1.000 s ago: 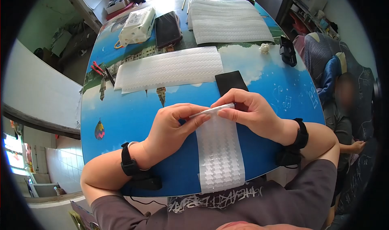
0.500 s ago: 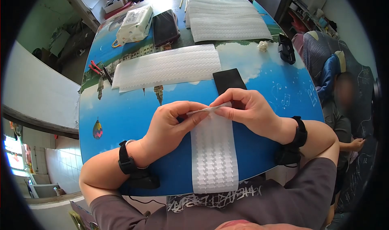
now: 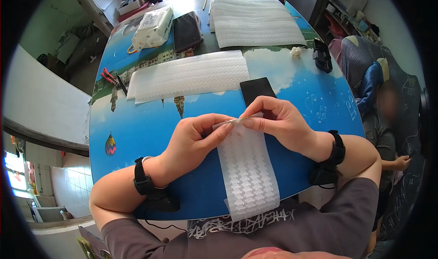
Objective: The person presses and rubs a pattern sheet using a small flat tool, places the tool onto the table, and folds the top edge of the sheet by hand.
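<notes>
A long white patterned strip (image 3: 250, 172) hangs from my fingers toward my body, its lower end over the table's near edge. My left hand (image 3: 194, 138) pinches the strip's far edge at its left part. Close beside it, my right hand (image 3: 280, 122) pinches the same edge between thumb and forefinger. The edge between my fingertips looks narrowly folded or rolled; the fingers hide most of it. Just beyond my right hand a flat black rectangle (image 3: 257, 89) lies on the blue printed table (image 3: 137, 136).
White strips (image 3: 189, 75) lie across the mid table, with a larger stack (image 3: 255, 22) behind. Farther left are a wipes pack (image 3: 153, 27), a phone (image 3: 187, 31) and red-handled cutters (image 3: 107, 75). A black clip-like object (image 3: 322, 56) sits right. Another person (image 3: 385, 136) is at the right.
The strip's lower end has swung to the right and now hangs at a slant. My right hand has risen slightly; both hands still pinch the far edge.
</notes>
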`<control>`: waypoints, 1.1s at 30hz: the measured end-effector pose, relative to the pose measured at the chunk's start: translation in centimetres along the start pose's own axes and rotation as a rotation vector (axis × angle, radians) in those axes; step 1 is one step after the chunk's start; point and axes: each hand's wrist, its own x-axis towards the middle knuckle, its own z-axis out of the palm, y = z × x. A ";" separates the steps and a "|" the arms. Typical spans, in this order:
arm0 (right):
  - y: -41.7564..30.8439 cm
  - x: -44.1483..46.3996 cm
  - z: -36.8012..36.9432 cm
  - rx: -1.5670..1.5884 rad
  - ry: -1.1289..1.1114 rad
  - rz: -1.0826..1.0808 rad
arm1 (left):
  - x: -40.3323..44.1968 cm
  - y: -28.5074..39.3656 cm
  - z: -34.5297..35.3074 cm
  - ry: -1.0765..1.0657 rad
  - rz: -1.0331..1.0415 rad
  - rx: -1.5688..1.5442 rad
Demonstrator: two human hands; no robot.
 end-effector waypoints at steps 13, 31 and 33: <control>0.1 -0.2 0.3 0.018 0.009 0.002 | -0.1 0.1 0.0 0.008 0.015 -0.018; -0.4 0.0 -0.5 -0.069 0.049 -0.001 | 0.5 -0.1 -0.4 0.021 0.064 -0.117; -0.2 0.0 -0.5 -0.069 0.051 -0.009 | 0.5 0.0 -0.4 0.017 0.054 -0.132</control>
